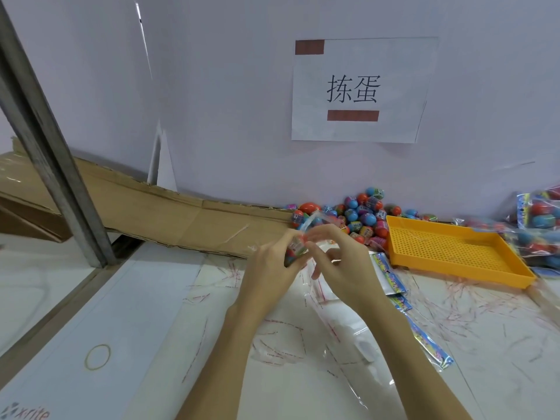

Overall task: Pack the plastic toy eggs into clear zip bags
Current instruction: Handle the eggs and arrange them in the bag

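Head view of the packing bench as I see it remotely. Both hands meet above the centre of the white table (500, 344). The left hand (269, 268) has its fingers curled round a small clear zip bag (295, 248) that holds colourful toy eggs; I cannot count the eggs through the blur. The right hand (342, 262) pinches the upper edge of the same bag between thumb and fingertips, its other fingers loosely bent, and the bag's open mouth sticks up behind the fingers. The loose pile of plastic toy eggs (360, 213), blue, orange and pink, lies against the back wall, just left of the yellow perforated tray (454, 253). Filled bags (542, 225) are heaped at the right edge, beside the tray. Empty clear bags (333, 334) with red seal strips lie flat under the forearms, and printed header cards (394, 280) lie between them and the tray. A rubber band (97, 357) rests at lower left. Flattened cardboard (169, 213) leans along the wall, under a paper sign (360, 89).
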Tool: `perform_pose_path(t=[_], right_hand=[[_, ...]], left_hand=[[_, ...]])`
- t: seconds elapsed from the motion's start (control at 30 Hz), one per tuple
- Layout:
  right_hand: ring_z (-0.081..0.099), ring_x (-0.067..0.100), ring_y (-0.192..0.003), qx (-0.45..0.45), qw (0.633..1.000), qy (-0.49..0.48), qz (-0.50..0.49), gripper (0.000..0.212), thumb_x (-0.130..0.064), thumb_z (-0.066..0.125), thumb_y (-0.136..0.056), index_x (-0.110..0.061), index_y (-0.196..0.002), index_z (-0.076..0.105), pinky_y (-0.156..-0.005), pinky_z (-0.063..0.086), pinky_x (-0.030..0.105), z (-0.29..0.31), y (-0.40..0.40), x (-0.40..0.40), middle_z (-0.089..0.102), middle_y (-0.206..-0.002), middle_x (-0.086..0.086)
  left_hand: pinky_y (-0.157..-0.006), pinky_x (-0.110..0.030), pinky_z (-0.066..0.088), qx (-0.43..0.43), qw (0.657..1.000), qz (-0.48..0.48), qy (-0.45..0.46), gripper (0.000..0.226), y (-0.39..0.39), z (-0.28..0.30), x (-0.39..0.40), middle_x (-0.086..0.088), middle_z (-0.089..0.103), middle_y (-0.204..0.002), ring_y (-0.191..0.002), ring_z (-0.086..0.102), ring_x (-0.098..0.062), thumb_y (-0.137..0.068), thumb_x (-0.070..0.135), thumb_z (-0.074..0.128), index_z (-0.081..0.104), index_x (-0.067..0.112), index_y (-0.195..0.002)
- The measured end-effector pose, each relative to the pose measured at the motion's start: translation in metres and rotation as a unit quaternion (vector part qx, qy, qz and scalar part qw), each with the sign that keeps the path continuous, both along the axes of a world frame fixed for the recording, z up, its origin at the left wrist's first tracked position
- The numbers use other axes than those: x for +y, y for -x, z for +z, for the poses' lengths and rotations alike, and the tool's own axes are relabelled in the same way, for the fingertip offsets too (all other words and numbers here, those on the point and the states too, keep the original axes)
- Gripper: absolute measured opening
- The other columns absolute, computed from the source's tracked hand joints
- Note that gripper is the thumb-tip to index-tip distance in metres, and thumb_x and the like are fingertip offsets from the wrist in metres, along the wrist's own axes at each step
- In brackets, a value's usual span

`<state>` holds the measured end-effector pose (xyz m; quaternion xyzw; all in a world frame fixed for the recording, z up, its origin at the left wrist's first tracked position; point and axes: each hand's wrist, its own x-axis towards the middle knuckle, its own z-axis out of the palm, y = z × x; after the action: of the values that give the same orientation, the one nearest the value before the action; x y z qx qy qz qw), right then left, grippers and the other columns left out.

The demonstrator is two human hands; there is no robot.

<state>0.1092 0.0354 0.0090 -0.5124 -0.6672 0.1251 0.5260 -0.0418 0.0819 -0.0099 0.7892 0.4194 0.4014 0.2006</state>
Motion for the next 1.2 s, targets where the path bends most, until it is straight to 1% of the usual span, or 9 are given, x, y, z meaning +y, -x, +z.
perform_pose_path(t=[0.13,0.3,0.43,0.57,0.7,0.77,0.83,1.07,1.2], right_hand=[[0.068,0.010,-0.055,-0.007,1.000,-0.004,0.011,0.031,-0.011,0.067,-0.097,-0.041,-0.102,0.064,-0.052,0.047,0.013,-0.001,0.007,-0.001,0.067,-0.103,-0.022],[0.066,0.006,-0.066,-0.023,0.999,-0.046,0.018,0.020,-0.003,0.065,-0.096,-0.020,-0.103,0.073,-0.053,0.047,0.013,-0.005,0.014,0.001,0.064,-0.107,-0.014],[0.066,0.001,-0.074,-0.036,0.998,-0.033,0.033,0.027,-0.006,0.061,-0.099,-0.025,-0.114,0.072,-0.059,0.050,0.012,-0.006,0.012,0.001,0.063,-0.112,-0.022],[0.066,0.005,-0.080,-0.028,0.995,-0.075,-0.058,0.032,0.000,0.058,-0.098,-0.024,-0.115,0.069,-0.064,0.050,0.013,-0.006,0.004,0.005,0.061,-0.109,-0.018],[0.059,0.015,-0.113,-0.089,0.971,-0.011,-0.220,0.026,-0.003,0.058,-0.098,-0.013,-0.119,0.070,-0.097,0.054,0.035,-0.016,-0.013,0.018,0.064,-0.123,-0.003],[0.040,0.023,-0.141,-0.161,0.944,0.110,-0.265,0.034,-0.012,0.053,-0.103,-0.014,-0.136,0.062,-0.119,0.035,0.042,-0.024,-0.026,0.026,0.051,-0.150,0.004],[0.022,0.024,-0.152,-0.209,0.918,0.195,-0.276,0.039,-0.019,0.046,-0.107,-0.019,-0.144,0.055,-0.123,0.022,0.042,-0.031,-0.037,0.031,0.031,-0.165,0.003],[0.044,0.023,-0.121,-0.253,0.893,0.206,-0.310,0.030,-0.021,0.049,-0.105,-0.017,-0.134,0.058,-0.105,0.041,0.035,-0.028,-0.054,0.048,0.053,-0.137,0.003],[0.047,0.023,-0.115,-0.267,0.883,0.172,-0.345,0.021,-0.020,0.054,-0.103,-0.013,-0.123,0.056,-0.101,0.042,0.034,-0.026,-0.058,0.051,0.058,-0.125,0.006]], left_hand=[[-0.064,-0.030,0.057,-0.005,1.000,0.003,0.006,0.021,0.001,-0.003,0.004,0.011,0.069,-0.079,-0.073,0.067,-0.009,-0.096,0.027,0.072,0.063,0.026,-0.116],[-0.059,-0.009,0.047,-0.003,0.999,0.010,0.036,0.028,0.001,-0.008,0.008,0.015,0.063,-0.071,-0.070,0.065,-0.001,-0.095,0.019,0.074,0.066,0.024,-0.121],[-0.067,-0.013,0.054,-0.024,0.997,0.032,0.061,0.026,0.001,-0.009,0.009,0.020,0.065,-0.075,-0.074,0.068,-0.003,-0.095,0.026,0.074,0.060,0.040,-0.112],[-0.054,-0.004,0.047,-0.094,0.988,0.060,0.108,0.010,0.001,-0.006,0.011,0.011,0.065,-0.077,-0.072,0.066,0.008,-0.099,0.035,0.066,0.057,0.030,-0.097],[-0.056,-0.004,0.045,-0.137,0.978,0.086,0.131,0.020,0.005,-0.007,0.017,0.001,0.064,-0.082,-0.074,0.063,-0.008,-0.098,0.038,0.067,0.057,0.023,-0.090],[-0.056,-0.006,0.046,-0.146,0.976,0.083,0.142,0.024,0.006,-0.009,0.018,-0.001,0.064,-0.080,-0.073,0.063,-0.010,-0.097,0.041,0.067,0.057,0.021,-0.088],[-0.056,-0.006,0.045,-0.142,0.976,0.079,0.146,0.025,0.005,-0.011,0.019,0.000,0.062,-0.080,-0.073,0.062,-0.010,-0.097,0.042,0.066,0.056,0.023,-0.088],[-0.051,-0.005,0.044,-0.140,0.975,0.061,0.159,0.031,0.002,-0.006,0.016,0.005,0.065,-0.076,-0.068,0.064,0.004,-0.089,0.051,0.074,0.056,0.026,-0.085],[-0.056,-0.012,0.047,-0.109,0.975,0.041,0.191,0.038,0.003,-0.006,0.015,0.002,0.070,-0.091,-0.082,0.068,-0.011,-0.084,0.052,0.079,0.061,0.022,-0.098]])
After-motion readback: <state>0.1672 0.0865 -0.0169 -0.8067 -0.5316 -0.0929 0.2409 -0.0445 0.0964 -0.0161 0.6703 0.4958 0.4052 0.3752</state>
